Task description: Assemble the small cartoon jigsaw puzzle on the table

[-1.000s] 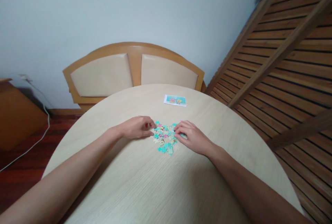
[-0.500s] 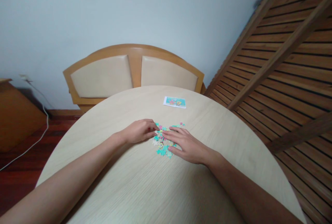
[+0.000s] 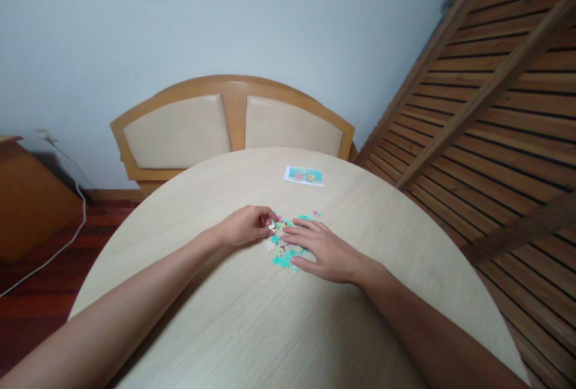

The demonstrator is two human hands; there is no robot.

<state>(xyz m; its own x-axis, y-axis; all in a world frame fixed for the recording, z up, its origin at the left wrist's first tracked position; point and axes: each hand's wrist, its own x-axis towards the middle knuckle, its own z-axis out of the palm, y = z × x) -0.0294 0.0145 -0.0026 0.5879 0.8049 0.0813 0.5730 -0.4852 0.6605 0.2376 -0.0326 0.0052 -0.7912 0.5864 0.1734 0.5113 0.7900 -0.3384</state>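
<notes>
A small pile of jigsaw puzzle pieces [image 3: 284,262], turquoise, white, pink and yellow, lies loose near the middle of the round table [image 3: 216,323]. At its left edge, my left hand [image 3: 245,226] has thumb and fingers pinched around a pale puzzle piece [image 3: 272,229]. My right hand [image 3: 326,251] lies over the right side of the pile, fingers stretched out and apart; some pieces are hidden beneath it. Beyond the pile is a small picture card [image 3: 304,176] with a turquoise scene and pink and yellow cartoon figures.
Behind the table stands a wooden headboard [image 3: 237,114] with two cream padded panels, against a pale wall. A slatted wooden frame [image 3: 486,101] leans at the right. On the left, a white cable [image 3: 84,209] runs down past a wooden cabinet [image 3: 31,203].
My left hand has turned a little, its fingers now curled into a pinch with a pale piece showing. The right hand has barely moved.
</notes>
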